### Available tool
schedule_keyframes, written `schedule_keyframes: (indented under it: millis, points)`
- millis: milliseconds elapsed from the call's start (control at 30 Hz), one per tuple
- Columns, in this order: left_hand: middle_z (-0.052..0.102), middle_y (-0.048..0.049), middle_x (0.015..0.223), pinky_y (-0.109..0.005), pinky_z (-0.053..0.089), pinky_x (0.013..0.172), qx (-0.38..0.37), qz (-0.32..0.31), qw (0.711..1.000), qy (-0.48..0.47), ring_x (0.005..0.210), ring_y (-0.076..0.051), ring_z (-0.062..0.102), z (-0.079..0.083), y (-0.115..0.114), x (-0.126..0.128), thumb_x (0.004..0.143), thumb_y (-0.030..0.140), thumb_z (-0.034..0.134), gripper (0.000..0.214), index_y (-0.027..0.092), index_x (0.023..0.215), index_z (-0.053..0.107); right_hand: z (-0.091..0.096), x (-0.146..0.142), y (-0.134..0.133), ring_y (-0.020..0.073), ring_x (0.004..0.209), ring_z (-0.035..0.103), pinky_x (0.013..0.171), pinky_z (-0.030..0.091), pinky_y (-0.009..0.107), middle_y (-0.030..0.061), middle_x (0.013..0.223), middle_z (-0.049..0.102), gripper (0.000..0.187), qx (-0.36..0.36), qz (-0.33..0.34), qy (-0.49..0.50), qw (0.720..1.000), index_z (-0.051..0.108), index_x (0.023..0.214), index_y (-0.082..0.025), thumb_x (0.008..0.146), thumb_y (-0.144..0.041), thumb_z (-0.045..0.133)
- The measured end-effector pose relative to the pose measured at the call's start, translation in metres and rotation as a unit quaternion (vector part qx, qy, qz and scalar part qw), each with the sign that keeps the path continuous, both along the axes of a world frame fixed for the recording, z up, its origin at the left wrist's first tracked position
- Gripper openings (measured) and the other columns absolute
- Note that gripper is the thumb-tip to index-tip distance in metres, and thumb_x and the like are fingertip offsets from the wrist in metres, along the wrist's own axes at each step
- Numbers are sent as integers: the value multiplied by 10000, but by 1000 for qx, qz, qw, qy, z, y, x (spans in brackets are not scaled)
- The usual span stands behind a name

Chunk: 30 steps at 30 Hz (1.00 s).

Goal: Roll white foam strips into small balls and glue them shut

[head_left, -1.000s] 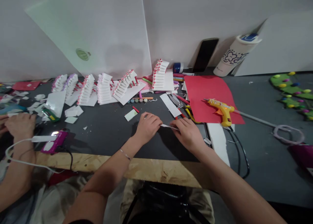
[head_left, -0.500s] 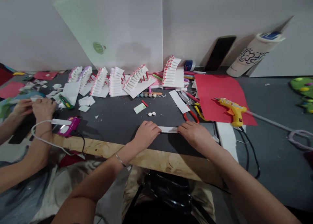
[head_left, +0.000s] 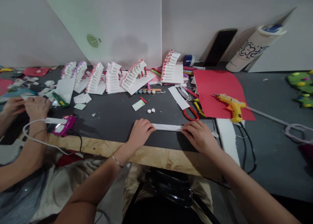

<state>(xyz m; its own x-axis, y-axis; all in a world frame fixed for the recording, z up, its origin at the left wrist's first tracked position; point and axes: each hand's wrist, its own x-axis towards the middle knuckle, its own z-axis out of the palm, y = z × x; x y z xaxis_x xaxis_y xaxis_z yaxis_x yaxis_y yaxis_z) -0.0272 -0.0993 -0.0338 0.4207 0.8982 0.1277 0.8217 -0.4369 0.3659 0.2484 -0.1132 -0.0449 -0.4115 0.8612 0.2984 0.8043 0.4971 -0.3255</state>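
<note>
A narrow white paper strip [head_left: 168, 127] stretches level between my hands, low over the dark table near its front edge. My left hand [head_left: 141, 131] pinches its left end. At the other end, the closed fingers of my right hand [head_left: 199, 136] grip the strip. Just beyond it lie two small white round pieces [head_left: 151, 110]. A pale green card piece [head_left: 138, 105] and a short red stick [head_left: 143, 100] rest a bit farther back. Red-handled scissors [head_left: 191, 114] lie behind my right hand, partly under a white paper piece [head_left: 179, 98].
Several small white stair models [head_left: 113, 77] line the back. On red paper [head_left: 215, 83] at right sits a yellow glue gun [head_left: 232, 106] with a cord. A purple power socket [head_left: 65, 125] lies left, beside a co-worker's hands [head_left: 36, 109]. A tumbler [head_left: 254, 49] stands behind.
My hands have moved apart along the strip, so more of it shows between them. The view has shifted slightly.
</note>
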Motion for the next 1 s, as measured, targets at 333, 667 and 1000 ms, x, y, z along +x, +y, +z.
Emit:
schedule_keyframes:
  millis: [333, 667, 1000]
  points:
    - [642, -31, 797, -339, 318, 709, 19, -12, 996, 81, 791, -193, 530, -3, 14, -1, 957, 346, 508, 288, 172, 765, 635, -13, 1, 3, 243, 905, 553, 695, 377, 364, 103, 1010, 686, 298, 2, -49, 47, 998, 686, 787, -204, 944, -346, 478]
    - [588, -16, 724, -323, 319, 690, 5, -12, 998, 53, 747, -176, 507, -5, 16, -4, 970, 416, 460, 370, 177, 712, 572, -10, 0, 7, 235, 851, 524, 706, 339, 358, 85, 920, 665, 283, 11, -74, 28, 997, 619, 713, -199, 923, -366, 530]
    - [544, -6, 690, -321, 361, 678, -8, 46, 998, 52, 727, -182, 517, -1, 20, -1, 885, 384, 621, 315, 178, 666, 528, -5, -5, 7, 240, 861, 501, 710, 323, 364, 81, 877, 638, 255, 16, -95, -24, 995, 596, 686, -200, 894, -344, 570]
